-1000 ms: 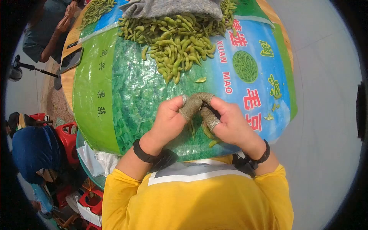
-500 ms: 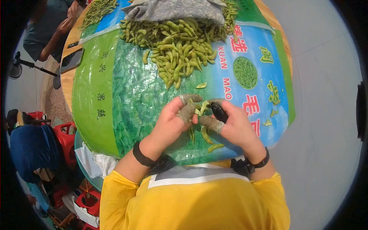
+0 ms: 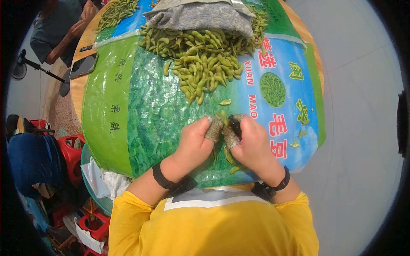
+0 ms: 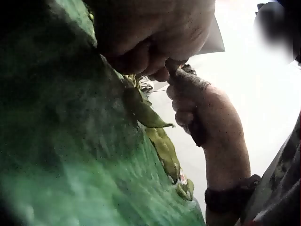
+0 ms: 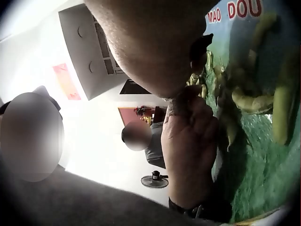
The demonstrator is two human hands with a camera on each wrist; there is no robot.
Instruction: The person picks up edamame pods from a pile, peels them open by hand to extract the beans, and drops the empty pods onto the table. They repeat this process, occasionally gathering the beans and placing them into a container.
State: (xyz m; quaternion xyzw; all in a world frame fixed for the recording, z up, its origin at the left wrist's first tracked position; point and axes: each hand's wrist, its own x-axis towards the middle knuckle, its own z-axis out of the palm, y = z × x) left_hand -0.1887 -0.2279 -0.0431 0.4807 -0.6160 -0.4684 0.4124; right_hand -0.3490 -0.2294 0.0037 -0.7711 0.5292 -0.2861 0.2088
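Note:
My left hand [image 3: 195,135] pinches a green soybean pod [image 3: 221,115] in the head view, fingertips close against those of my right hand [image 3: 253,138]. The right hand grips a small black-handled tool [image 3: 235,128], whose working end is hidden. Grey-brown fabric covers [image 3: 213,129] wrap thumbs and forefingers. Loose pods [image 3: 229,155] lie on the printed green-and-blue sack sheet [image 3: 158,123] under the hands; they also show in the left wrist view as flat green pods [image 4: 162,148]. A big heap of pods [image 3: 200,72] lies beyond the hands.
Grey cloth [image 3: 200,19] covers the heap's far part. A phone [image 3: 83,66] lies at the table's left edge, near another person's arm [image 3: 60,49]. Red stools [image 3: 70,155] and a green basket [image 3: 87,170] stand left of the table.
Half a second ago both hands were spread a little more, showing pale green pod pieces between the fingertips. Now the fists are drawn together, covering most of the pod.

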